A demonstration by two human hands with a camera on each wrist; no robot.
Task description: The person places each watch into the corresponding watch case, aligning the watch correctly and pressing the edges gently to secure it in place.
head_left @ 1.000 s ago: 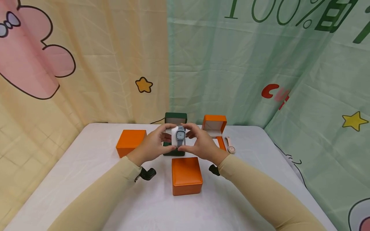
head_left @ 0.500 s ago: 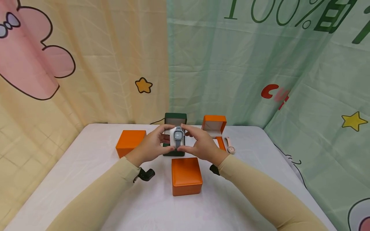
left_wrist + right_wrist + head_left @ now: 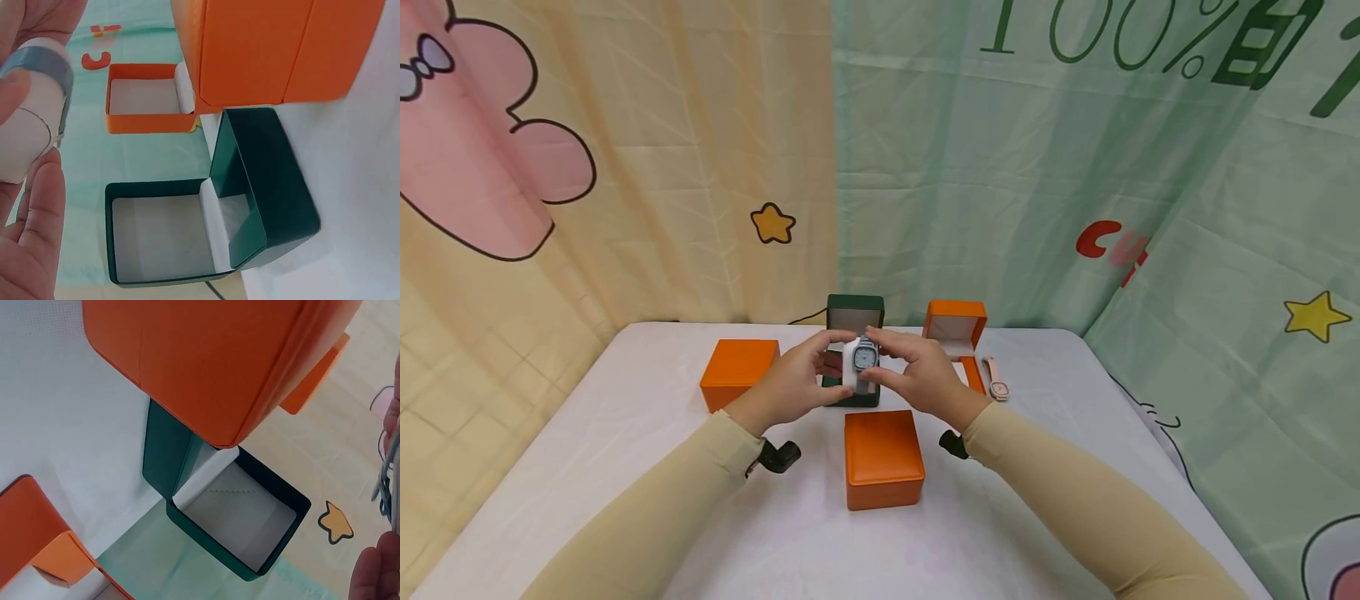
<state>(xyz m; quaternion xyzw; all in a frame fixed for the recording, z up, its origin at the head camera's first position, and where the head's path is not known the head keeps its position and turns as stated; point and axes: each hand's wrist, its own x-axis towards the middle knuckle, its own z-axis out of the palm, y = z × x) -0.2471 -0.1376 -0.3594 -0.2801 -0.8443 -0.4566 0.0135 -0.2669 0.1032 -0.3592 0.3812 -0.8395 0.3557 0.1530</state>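
In the head view, a wristwatch (image 3: 865, 357) with a grey-blue strap and squarish dial is wrapped round a white watch cushion (image 3: 849, 367). My left hand (image 3: 793, 375) grips the cushion from its left side, index finger at the top and thumb at the bottom. From the other side my right hand (image 3: 928, 375) pinches the watch, fingertips at the upper strap and thumb just under the dial. Behind both hands stands a green watch box (image 3: 855, 302), lid raised. Its inside appears pale and bare in the left wrist view, where the strap (image 3: 44, 60) circles the cushion's end.
A closed orange box (image 3: 883, 450) sits in front of my hands, another orange box (image 3: 741, 367) to the left. At the back right an orange box (image 3: 956, 312) stands with its lid up. Beside it lies a pink-strapped watch (image 3: 997, 385). White cloth (image 3: 1037, 467) covers the table.
The watch and cushion have shifted slightly left and tipped a little. My right thumb has moved up from the cushion's lower end to just under the dial. The boxes have stayed put.
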